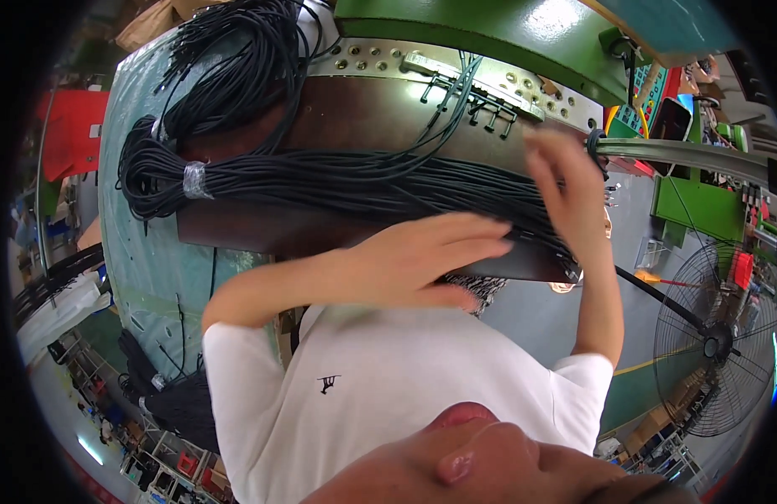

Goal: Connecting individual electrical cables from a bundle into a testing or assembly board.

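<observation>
A long bundle of black cables lies across a dark brown board. Clear shiny wrap binds its looped left end. My left hand is over the board's near edge, beside the bundle, with its fingers stretched out and nothing in them. Above the bundle's right end is my right hand, thumb and fingers apart, blurred by motion. Whether it touches the cables I cannot tell. A few thin cables run from the bundle up to a metal fixture with small black clamp screws.
A green machine body stands behind the fixture. More coiled black cables lie at the far left on a plastic-covered table. To the right are a metal rail, a phone and a caged fan.
</observation>
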A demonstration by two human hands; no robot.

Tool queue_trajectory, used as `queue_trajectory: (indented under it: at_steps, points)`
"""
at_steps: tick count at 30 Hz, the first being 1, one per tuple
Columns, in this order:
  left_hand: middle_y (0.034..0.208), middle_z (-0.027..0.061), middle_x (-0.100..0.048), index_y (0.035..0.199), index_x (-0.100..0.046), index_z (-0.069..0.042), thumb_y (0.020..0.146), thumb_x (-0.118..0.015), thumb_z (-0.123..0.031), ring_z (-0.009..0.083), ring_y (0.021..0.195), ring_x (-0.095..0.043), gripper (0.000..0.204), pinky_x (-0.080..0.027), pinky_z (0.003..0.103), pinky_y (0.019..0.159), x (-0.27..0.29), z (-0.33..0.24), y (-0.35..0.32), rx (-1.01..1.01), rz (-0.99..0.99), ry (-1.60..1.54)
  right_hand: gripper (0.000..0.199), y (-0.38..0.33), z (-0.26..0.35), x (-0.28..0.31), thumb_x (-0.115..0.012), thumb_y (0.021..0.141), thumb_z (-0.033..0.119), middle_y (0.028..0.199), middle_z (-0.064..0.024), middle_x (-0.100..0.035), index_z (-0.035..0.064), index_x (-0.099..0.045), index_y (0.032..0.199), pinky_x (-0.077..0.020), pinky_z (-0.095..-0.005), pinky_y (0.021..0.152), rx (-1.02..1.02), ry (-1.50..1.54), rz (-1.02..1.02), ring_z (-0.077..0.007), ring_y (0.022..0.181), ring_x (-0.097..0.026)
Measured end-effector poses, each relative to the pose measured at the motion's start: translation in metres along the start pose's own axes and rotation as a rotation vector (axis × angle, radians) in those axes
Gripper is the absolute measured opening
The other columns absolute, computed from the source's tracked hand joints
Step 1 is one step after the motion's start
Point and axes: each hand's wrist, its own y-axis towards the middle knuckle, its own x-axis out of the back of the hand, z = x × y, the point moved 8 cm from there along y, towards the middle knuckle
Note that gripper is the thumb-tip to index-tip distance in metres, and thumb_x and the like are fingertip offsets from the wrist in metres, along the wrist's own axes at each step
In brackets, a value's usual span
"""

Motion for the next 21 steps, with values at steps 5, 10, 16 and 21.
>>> queue_trajectory:
  at_steps: [5, 10, 16, 21]
  points:
    - [0.136, 0.0176, -0.042, 0.129, -0.045, 0.001, 0.068, -0.071, -0.039, 0.0324, 0.124, -0.043, 0.078, -0.037, 0.043, 0.102, 0.012, 0.025, 0.020, 0.175, -0.086, 0.693, 0.059, 0.031, -0.025, -0.020, -0.079, 0.066, 0.033, 0.115, -0.0120, -0.045, 0.0110, -0.054, 0.114, -0.0456, -0.0425, 0.078, 0.193, -0.603, -0.192, -0.0327, 0.105, -0.047]
    - [0.092, 0.0056, -0.058, 0.102, -0.064, -0.006, 0.074, -0.070, -0.023, 0.0240, 0.082, -0.056, 0.034, -0.048, 0.034, 0.069, 0.037, 0.035, 0.008, 0.194, -0.130, 0.587, 0.022, 0.007, -0.046, -0.010, -0.068, 0.079, 0.019, 0.082, -0.0113, -0.057, 0.0043, -0.057, 0.090, -0.0460, -0.0398, 0.069, 0.108, -0.242, -0.080, -0.0330, 0.078, -0.058]
    - [0.076, 0.0081, -0.057, 0.090, -0.065, -0.005, 0.079, -0.069, -0.016, 0.0246, 0.069, -0.054, 0.017, -0.043, 0.033, 0.061, 0.060, 0.043, 0.003, 0.245, -0.262, 0.357, 0.022, -0.062, -0.050, 0.115, -0.068, 0.079, 0.012, 0.094, -0.0098, -0.063, 0.0066, -0.062, 0.100, -0.0480, -0.0366, 0.073, -0.228, -0.464, -0.185, -0.0283, 0.087, -0.062]
    - [0.075, 0.0082, -0.058, 0.086, -0.060, -0.004, 0.080, -0.067, -0.015, 0.0297, 0.073, -0.056, 0.015, -0.045, 0.039, 0.063, 0.060, 0.035, 0.018, 0.266, -0.252, 0.403, 0.037, -0.086, -0.059, 0.136, -0.070, 0.077, 0.016, 0.105, -0.0078, -0.063, 0.0121, -0.062, 0.113, -0.0490, -0.0372, 0.081, -0.393, -0.949, -0.034, -0.0278, 0.098, -0.059]
